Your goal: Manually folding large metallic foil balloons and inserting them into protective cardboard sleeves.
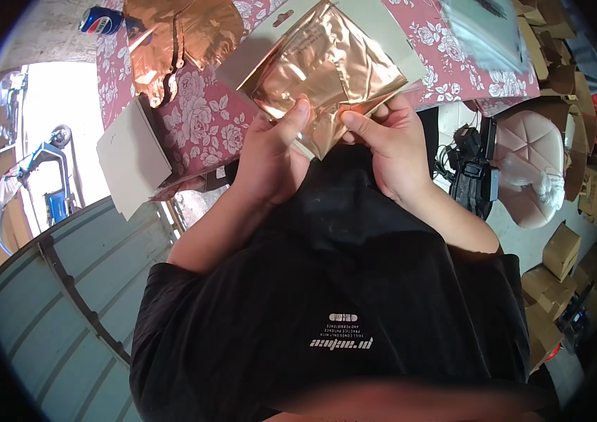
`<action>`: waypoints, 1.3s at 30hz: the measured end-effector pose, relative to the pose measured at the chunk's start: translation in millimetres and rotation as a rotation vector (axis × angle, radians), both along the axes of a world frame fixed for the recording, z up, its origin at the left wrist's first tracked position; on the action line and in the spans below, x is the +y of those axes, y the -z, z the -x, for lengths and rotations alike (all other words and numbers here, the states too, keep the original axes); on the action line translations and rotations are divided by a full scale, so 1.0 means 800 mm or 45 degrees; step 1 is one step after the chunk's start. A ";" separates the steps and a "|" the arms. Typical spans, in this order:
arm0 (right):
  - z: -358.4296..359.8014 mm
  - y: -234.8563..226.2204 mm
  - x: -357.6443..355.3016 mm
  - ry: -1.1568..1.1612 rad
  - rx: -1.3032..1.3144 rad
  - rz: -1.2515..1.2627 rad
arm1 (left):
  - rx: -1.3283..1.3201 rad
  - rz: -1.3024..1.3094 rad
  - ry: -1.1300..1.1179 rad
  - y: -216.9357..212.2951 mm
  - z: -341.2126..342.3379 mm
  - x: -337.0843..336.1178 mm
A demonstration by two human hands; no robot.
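Note:
Both my hands grip a shiny gold foil pouch (334, 63) above the near edge of the table, tilted with one corner pointing toward me. My left hand (274, 151) pinches its lower left side, thumb on top. On the lower right side my right hand (391, 144) presses its thumb on the foil, with the fingers curled underneath. Behind the pouch lies a pale card (251, 55) with a hang slot at its upper corner. Whether card and pouch are joined cannot be seen.
Copper-coloured foil pouches (203, 32) lie on the floral tablecloth (203, 116), near a blue drink can (101, 21). Pale cards (133, 158) overhang the left edge; clear plastic sleeves (485, 32) lie far right. A padded stool (527, 169) and cardboard boxes (550, 292) stand rightward.

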State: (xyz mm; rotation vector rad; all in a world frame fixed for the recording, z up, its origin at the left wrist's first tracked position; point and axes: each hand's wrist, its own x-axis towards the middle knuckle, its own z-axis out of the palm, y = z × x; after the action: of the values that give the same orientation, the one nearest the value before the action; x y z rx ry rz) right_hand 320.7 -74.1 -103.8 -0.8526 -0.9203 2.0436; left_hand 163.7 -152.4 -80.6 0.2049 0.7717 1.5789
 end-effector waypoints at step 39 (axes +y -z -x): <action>0.032 -0.004 0.004 0.147 -0.227 -0.354 | 0.091 0.062 -0.004 0.009 -0.005 0.003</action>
State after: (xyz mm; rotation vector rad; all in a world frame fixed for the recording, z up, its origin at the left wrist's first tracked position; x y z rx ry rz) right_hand 294.9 -70.8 -100.4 -0.9207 -1.1921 1.7117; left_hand 167.4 -150.0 -87.7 0.2253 0.8656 1.5611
